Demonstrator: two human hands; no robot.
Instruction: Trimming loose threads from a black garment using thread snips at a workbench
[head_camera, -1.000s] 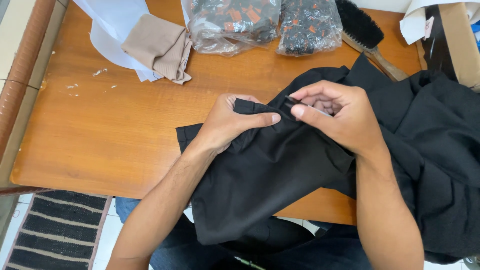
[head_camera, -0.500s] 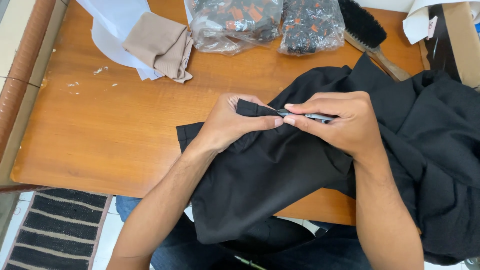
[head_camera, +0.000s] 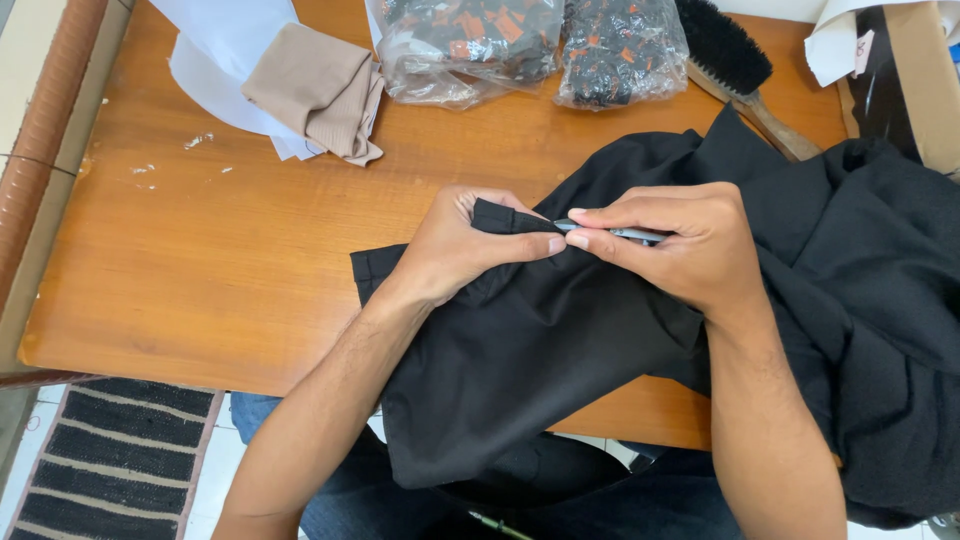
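Orange-brown wooden table (head_camera: 240, 260) carries a crumpled black woven garment (head_camera: 560, 340) that spills over its near edge. Left hand (head_camera: 465, 250) pinches a folded edge of the cloth, thumb and fingers closed on it. Right hand (head_camera: 690, 245) grips a slim grey metal tool (head_camera: 610, 232), its tip at that fold, beside the left fingertips.

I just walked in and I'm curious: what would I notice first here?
First, the black cloth spread over the table's near right side, pinched by the left hand while the right hand holds a thin grey tool to it. Then the brush and the plastic bags at the far edge.
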